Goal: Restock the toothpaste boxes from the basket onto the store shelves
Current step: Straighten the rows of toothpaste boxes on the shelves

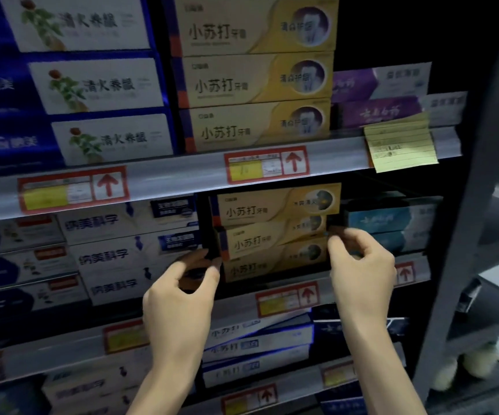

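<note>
A yellow toothpaste box point(269, 239) is the middle one of a stack of three on the second shelf. It sits slightly tilted and sticks out toward me. My left hand point(182, 292) pinches its left end and my right hand point(361, 265) pinches its right end. Another yellow box point(275, 205) lies above it and one more point(272, 266) below. The basket is out of view.
The upper shelf rail point(182, 172) carries red price tags and a yellow note point(400, 142). White and blue boxes point(131, 253) stand to the left, teal boxes point(391, 226) to the right. More yellow boxes point(257, 76) fill the upper shelf. A grey upright post point(466, 235) frames the right side.
</note>
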Tool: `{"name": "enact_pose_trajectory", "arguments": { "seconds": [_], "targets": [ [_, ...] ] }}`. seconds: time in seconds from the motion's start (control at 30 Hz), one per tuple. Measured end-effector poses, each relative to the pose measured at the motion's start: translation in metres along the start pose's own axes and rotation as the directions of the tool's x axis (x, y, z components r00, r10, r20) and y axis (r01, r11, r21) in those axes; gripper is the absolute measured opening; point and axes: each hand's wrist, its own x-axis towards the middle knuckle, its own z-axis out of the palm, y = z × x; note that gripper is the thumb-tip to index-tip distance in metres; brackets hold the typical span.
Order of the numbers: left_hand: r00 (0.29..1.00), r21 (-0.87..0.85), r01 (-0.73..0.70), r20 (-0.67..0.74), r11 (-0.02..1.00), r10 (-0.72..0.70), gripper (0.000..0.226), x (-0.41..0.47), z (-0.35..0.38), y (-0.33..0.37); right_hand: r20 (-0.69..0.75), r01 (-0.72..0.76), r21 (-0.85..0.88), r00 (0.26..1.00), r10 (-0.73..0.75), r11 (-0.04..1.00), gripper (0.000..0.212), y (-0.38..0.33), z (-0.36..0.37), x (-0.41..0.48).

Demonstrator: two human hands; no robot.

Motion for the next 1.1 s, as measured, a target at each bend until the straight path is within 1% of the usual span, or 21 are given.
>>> {"name": "enact_pose_trajectory", "arguments": {
  "seconds": [0.03,0.13,0.23,0.27,0.33,0.43,0.6,0.7,0.83,0.97,1.1],
  "targets": [
    [1.0,0.049,0.011,-0.02,0.999,-0.01,0.019,0.001,0.005,-0.001,0.024,-0.009,-0.028,1.0,0.009,1.0,0.015,0.007,-0.002,0.004],
    [0.998,0.171,0.021,-0.065,0.985,-0.01,0.032,0.002,0.013,0.002,0.11,-0.022,-0.071,0.993,0.03,0.997,0.03,0.023,-0.004,0.013],
    [0.996,0.215,0.017,-0.085,0.977,0.002,0.041,0.002,0.021,0.0,0.178,-0.026,-0.11,0.983,0.045,0.994,0.046,0.026,0.001,0.018],
    [0.996,0.224,0.022,-0.085,0.974,-0.003,0.042,0.001,0.023,-0.001,0.196,-0.033,-0.134,0.979,0.06,0.99,0.048,0.026,0.003,0.019],
    [0.997,0.222,0.029,-0.083,0.975,-0.011,0.044,0.001,0.026,-0.002,0.205,-0.032,-0.166,0.977,0.066,0.986,0.047,0.027,0.008,0.019],
    [0.996,0.209,0.038,-0.087,0.977,-0.02,0.043,0.0,0.028,-0.005,0.203,-0.01,-0.18,0.978,0.047,0.984,0.056,0.029,0.011,0.018],
    [0.994,0.117,0.048,-0.107,0.992,-0.036,0.043,-0.003,0.032,-0.007,0.211,-0.002,-0.183,0.977,0.042,0.983,0.068,0.034,0.012,0.025],
    [0.994,0.047,0.028,-0.112,0.999,-0.022,0.039,-0.003,0.034,-0.012,0.2,-0.009,-0.193,0.979,0.049,0.981,0.065,0.038,0.013,0.033],
    [0.995,-0.074,0.018,-0.097,0.997,-0.025,0.026,0.0,0.032,-0.016,0.182,0.009,-0.188,0.983,0.025,0.982,0.062,0.047,0.012,0.039],
    [0.997,-0.118,0.041,-0.062,0.992,-0.049,0.019,0.004,0.03,-0.014,0.151,0.008,-0.152,0.988,0.015,0.988,0.057,0.052,0.01,0.042],
    [0.996,-0.123,0.062,-0.049,0.99,-0.068,0.018,0.006,0.026,-0.014,0.136,0.013,-0.068,0.991,-0.004,0.998,0.053,0.055,0.011,0.044]
  ]
}}
